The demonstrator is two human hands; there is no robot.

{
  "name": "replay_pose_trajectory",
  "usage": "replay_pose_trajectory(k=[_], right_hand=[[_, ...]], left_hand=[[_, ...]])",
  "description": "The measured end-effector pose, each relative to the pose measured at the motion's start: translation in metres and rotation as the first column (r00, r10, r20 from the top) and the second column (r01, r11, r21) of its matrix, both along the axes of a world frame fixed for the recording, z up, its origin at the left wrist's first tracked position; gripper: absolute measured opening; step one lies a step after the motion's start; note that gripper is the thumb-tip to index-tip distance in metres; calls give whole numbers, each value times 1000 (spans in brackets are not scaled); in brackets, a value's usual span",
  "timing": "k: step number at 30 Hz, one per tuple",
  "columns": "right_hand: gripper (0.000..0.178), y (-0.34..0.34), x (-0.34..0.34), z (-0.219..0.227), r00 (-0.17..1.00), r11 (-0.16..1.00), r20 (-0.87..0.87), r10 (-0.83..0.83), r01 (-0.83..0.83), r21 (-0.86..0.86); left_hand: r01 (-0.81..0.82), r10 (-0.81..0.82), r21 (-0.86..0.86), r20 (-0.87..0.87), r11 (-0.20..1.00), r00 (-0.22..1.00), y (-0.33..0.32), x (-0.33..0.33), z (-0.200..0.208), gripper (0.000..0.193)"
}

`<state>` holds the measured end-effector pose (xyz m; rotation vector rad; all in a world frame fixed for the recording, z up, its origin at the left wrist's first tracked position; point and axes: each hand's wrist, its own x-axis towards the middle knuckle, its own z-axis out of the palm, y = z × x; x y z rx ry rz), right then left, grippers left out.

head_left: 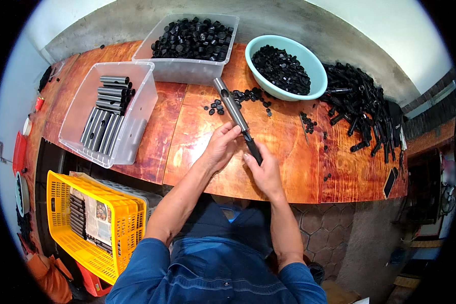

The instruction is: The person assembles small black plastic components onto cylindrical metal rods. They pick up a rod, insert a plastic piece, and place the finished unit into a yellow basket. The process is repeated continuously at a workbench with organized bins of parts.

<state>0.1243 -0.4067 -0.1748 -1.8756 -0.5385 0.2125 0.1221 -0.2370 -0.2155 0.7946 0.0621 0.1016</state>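
hands [221,147] hold silver tube [232,107], black rod [253,147]; undersides hidden.

Back wall [380,30] facing me: white above, grey cement-like band [273,19] below | Left wall [10,93]: pale, bluish | Table [294,169]: broad, glossy orange-brown wood, seams showing | Floor [323,228]: brownish hexagonal tiles, smoother grey strip [362,240] alongside | Light: bright, glare [193,144] whitening the tabletop | Room's right side: dim, cluttered
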Motion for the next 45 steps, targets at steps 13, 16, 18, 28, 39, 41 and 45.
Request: replay_pose_trajectory(k=[13,16,18,28,39,41,45], right_hand=[[44,-5,-72,-30,994,936,-98,-44,76,345],[65,-24,-82,-16,946,902,156,-285,209,378],[71,-25,-85,-12,893,844,222,-392,253,472],[83,-1,-73,-10,908,749,78,-412,288,597],[60,11,-63,-24,947,704,-206,-244,320,635],[49,-5,-70,-20,957,778,-245,-154,271,567],[25,-23,-86,-14,934,824,-349,-79,258,504]], left_hand=[[-315,258,-367,-198,875,946,16,-4,34,48],[-411,293,-397,-324,821,899,17,-7,47,49],[-422,307,-377,-329,824,893,11,-9,52,49],[-391,340,-449,-193,804,920,-9,-28,53,50],[-257,184,-384,-217,887,959,-52,-45,47,40],[-288,202,-437,-233,852,951,-40,-42,44,33],[-338,244,-413,-264,845,933,-28,-40,44,27]])
